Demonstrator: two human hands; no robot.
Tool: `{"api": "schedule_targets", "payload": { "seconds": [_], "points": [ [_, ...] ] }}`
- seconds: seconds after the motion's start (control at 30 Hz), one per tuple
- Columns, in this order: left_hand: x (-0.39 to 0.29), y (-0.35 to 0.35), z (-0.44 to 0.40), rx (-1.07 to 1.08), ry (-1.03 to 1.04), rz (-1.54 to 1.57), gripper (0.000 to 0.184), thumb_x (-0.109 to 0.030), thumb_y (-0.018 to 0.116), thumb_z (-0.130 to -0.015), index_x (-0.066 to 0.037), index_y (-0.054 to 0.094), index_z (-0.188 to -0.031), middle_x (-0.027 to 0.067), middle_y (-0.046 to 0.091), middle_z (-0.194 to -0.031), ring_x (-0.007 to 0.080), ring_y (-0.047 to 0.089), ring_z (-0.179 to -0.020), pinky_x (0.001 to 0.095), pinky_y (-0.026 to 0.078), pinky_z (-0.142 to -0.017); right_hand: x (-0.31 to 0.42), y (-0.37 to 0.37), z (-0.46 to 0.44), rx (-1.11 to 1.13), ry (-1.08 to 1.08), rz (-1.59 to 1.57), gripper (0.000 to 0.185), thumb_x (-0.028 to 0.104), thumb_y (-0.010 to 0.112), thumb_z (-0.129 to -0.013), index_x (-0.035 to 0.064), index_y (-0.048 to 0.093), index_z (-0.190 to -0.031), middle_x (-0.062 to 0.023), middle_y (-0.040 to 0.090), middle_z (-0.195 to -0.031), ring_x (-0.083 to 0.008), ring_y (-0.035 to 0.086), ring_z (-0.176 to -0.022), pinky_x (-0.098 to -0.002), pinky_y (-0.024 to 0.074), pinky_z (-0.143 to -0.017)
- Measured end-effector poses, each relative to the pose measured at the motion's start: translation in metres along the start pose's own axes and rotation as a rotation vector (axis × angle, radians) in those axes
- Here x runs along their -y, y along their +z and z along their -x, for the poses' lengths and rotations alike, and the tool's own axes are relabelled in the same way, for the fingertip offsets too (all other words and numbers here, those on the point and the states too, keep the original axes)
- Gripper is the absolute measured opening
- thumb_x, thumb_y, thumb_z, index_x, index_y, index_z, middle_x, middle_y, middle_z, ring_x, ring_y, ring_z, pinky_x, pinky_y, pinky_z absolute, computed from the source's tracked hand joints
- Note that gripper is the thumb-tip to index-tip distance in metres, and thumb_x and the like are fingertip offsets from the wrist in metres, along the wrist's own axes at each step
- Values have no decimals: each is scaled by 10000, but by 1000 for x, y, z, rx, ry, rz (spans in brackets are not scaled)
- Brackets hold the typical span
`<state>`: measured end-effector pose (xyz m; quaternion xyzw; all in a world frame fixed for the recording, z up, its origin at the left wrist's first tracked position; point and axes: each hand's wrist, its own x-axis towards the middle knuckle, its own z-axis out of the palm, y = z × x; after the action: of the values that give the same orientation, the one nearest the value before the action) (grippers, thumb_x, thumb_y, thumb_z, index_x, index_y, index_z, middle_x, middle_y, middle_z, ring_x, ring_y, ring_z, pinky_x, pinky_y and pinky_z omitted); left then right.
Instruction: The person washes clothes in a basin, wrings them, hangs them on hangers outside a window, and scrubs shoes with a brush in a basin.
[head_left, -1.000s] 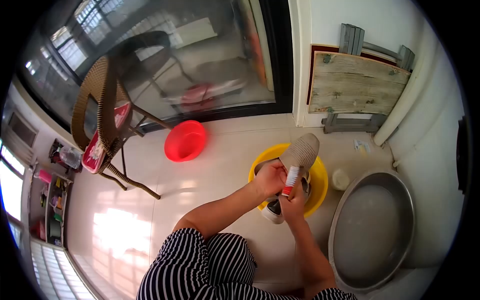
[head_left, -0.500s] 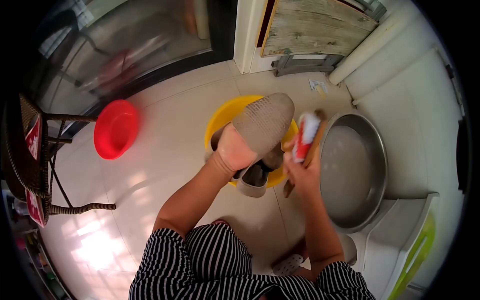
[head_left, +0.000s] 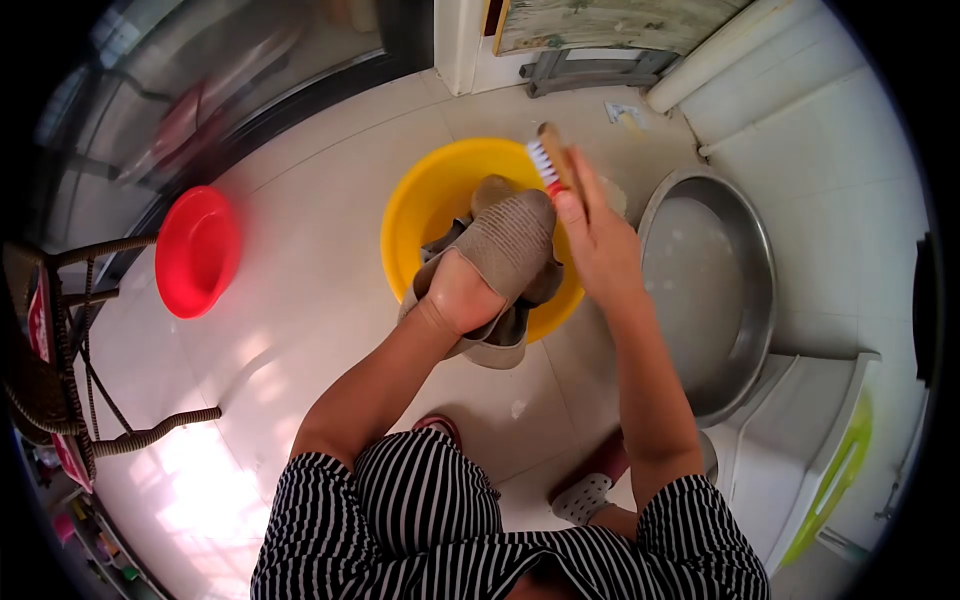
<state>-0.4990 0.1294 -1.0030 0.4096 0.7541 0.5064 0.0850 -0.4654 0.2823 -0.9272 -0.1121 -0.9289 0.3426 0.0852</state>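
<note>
My left hand (head_left: 466, 292) is pushed into a taupe shoe (head_left: 515, 232) with a ribbed upper, holding it over a yellow basin (head_left: 400, 210); the fingers are hidden inside. More shoes of a similar colour lie in the basin, one with its heel (head_left: 497, 355) over the near rim. My right hand (head_left: 606, 250) grips a wooden scrub brush (head_left: 553, 160) with white and red bristles. The brush is raised just above and right of the shoe's toe, apart from it, bristles facing left.
A large metal tub (head_left: 765, 270) with cloudy water stands at right, near a white container with a green edge (head_left: 840, 470). A red basin (head_left: 198, 250) sits at left beside a wicker chair (head_left: 60, 400). Behind are a glass door and a leaning board (head_left: 610, 25).
The brush has risen and moved left toward the shoe's toe, turning as it went. My left hand has tilted the shoe and lowered it over the basin. The camera view has shifted slightly.
</note>
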Motion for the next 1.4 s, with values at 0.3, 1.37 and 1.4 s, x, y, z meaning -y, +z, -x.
{"api": "schedule_targets", "payload": {
  "seconds": [0.3, 1.37, 1.4],
  "points": [
    [11, 3, 3, 28, -45, -217, 408, -191, 400, -938, -88, 419, -1332, 88, 485, -1318, 225, 447, -1236, 330, 342, -1042, -11, 64, 3, 82, -56, 273, 504, 253, 499, -911, 285, 350, -1391, -187, 561, -976, -359, 592, -838, -443, 503, -726],
    [19, 25, 12, -302, -288, 937, 400, -153, 491, -931, -73, 456, -1321, 95, 543, -1266, 245, 509, -1184, 316, 394, -993, -30, 70, 5, 42, 0, 283, 448, 365, 526, -906, 335, 446, -1346, -176, 576, -901, -355, 616, -783, -456, 510, -694],
    [17, 18, 10, -237, -243, 662, 412, -137, 478, -936, -70, 426, -1339, 89, 503, -1311, 230, 479, -1216, 316, 379, -1011, -33, 72, -6, 39, 0, 278, 448, 365, 526, -906, 335, 446, -1346, -176, 576, -901, -355, 616, -783, -456, 510, -694]
  ]
}}
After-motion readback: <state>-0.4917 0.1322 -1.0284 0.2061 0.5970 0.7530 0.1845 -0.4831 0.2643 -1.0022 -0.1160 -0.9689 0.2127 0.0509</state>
